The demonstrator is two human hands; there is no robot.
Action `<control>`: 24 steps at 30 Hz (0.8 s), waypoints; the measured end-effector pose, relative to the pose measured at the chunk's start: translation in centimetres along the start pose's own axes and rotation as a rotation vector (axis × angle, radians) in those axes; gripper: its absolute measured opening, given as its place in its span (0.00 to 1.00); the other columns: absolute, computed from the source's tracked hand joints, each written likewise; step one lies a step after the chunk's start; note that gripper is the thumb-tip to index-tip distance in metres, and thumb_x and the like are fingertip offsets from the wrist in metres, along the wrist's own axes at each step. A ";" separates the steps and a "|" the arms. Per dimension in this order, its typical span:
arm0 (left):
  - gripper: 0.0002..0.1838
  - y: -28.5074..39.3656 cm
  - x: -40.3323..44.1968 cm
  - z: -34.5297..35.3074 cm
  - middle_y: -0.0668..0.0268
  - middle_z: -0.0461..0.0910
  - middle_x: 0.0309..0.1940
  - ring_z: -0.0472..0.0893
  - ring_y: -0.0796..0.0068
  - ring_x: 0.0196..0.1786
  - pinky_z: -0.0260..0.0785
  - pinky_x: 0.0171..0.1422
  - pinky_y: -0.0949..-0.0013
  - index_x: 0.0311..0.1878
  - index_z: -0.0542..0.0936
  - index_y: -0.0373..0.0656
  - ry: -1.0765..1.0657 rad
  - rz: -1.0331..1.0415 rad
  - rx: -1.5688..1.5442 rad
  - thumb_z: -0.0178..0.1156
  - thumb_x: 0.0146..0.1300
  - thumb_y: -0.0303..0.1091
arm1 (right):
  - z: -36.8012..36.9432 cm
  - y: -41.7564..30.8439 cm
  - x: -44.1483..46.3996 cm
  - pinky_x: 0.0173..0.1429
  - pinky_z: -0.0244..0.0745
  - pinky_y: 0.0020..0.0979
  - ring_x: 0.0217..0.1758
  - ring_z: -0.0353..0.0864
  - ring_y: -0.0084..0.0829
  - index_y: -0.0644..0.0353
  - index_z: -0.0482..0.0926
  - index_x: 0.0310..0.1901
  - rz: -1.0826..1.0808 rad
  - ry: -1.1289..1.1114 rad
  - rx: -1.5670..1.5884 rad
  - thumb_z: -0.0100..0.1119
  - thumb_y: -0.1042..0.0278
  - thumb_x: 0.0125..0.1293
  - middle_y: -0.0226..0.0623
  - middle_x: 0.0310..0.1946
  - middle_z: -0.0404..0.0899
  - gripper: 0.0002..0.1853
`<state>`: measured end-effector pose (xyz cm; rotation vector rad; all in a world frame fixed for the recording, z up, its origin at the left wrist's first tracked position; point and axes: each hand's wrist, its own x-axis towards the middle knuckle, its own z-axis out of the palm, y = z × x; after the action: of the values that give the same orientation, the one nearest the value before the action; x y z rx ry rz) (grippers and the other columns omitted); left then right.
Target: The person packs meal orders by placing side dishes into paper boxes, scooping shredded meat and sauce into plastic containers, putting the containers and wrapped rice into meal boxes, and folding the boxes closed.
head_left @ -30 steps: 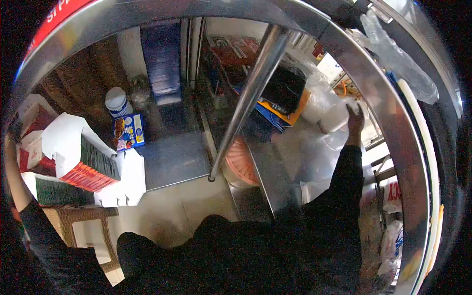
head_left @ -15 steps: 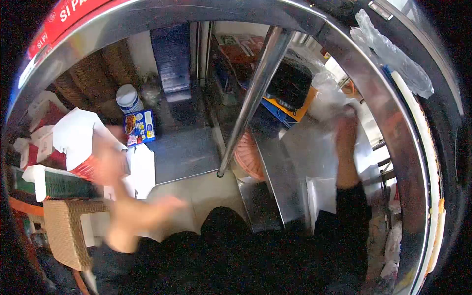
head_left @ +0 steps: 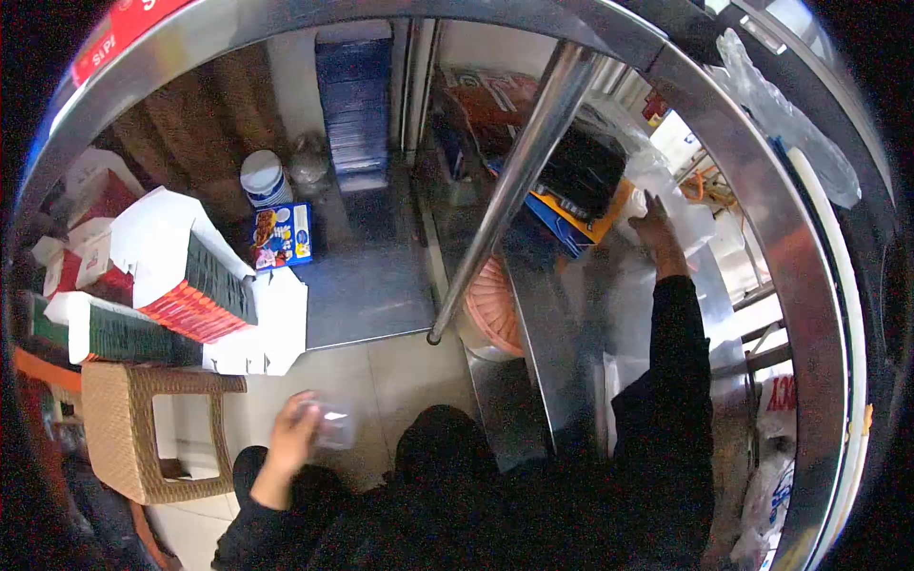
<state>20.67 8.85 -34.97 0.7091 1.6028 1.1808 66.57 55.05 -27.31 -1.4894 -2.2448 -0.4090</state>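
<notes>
My left hand (head_left: 293, 430) is closed on a small clear plastic item (head_left: 335, 429), held above the tiled floor near my knees. On the right, my right hand (head_left: 655, 231) reaches over the metal shelf with thumb and fingers apart. Its fingers are beside crumpled clear plastic bags (head_left: 674, 198); whether they touch the plastic is unclear. Just left of that hand lie a black item (head_left: 586, 171) and orange and blue packs (head_left: 602, 228).
Stacked cartons (head_left: 195, 285) stand at the left above a wicker stool (head_left: 119, 428). A blue box (head_left: 282, 236) and white tub (head_left: 264, 178) sit on the lower shelf. A metal pole (head_left: 505, 195) slants beside a pink-lidded bin (head_left: 493, 305).
My left hand has come from the cartons at the left to near my knees, with the clear item now in it. My right hand has shifted left along the plastic bags.
</notes>
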 end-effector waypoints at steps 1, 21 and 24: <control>0.16 0.0 -1.2 -1.5 0.68 0.75 0.33 0.74 0.80 0.31 0.68 0.34 0.77 0.53 0.68 0.42 0.108 -0.081 -0.045 0.50 0.64 0.36 | 0.8 0.3 0.2 0.54 0.67 0.40 0.51 0.71 0.51 0.66 0.66 0.53 0.055 -0.066 0.052 0.63 0.52 0.48 0.55 0.47 0.72 0.34; 0.11 3.8 -5.9 -13.5 0.64 0.77 0.31 0.75 0.78 0.30 0.69 0.34 0.75 0.43 0.73 0.37 0.481 0.238 -0.182 0.48 0.64 0.33 | -1.1 -3.0 -0.9 0.55 0.64 0.41 0.51 0.68 0.45 0.62 0.70 0.48 0.571 0.076 -0.369 0.48 0.45 0.59 0.46 0.43 0.71 0.27; 0.11 9.5 -4.7 -14.8 0.63 0.77 0.32 0.76 0.77 0.31 0.69 0.36 0.74 0.46 0.71 0.37 0.287 0.361 -0.079 0.47 0.64 0.32 | -6.6 -9.1 -2.7 0.53 0.66 0.40 0.52 0.67 0.44 0.65 0.71 0.46 0.564 0.363 -0.296 0.49 0.48 0.59 0.46 0.44 0.69 0.25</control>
<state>7.54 2.94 -23.77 0.8304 1.6941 1.6612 60.23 46.38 -23.00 -1.9260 -1.4523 -0.7739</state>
